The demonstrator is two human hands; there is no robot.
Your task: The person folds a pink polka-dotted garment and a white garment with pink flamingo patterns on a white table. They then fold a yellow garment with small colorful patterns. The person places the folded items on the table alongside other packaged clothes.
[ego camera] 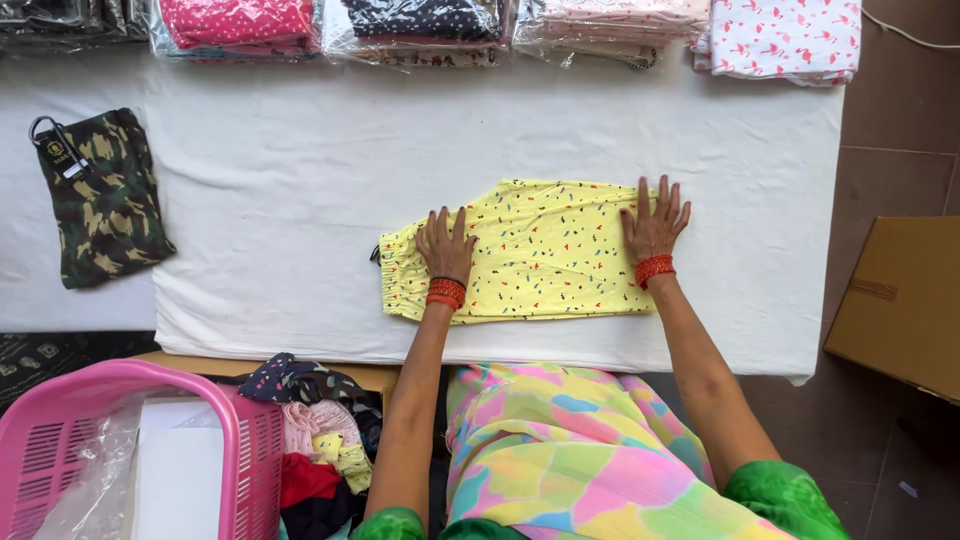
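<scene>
Both bare arms reach up from the bottom of the frame. The left hand (446, 246) and right hand (655, 220) lie flat, palms down, fingers spread, mid-frame.

Item: yellow garment (540, 250), folded, with small multicoloured specks.
Shape: flat, roughly rectangular; gathered elastic band at its left end.
Pose: long side running left to right.
Position: near the front edge of the white-covered worktop (300, 180).
Contact: both palms pressed flat on it.
</scene>
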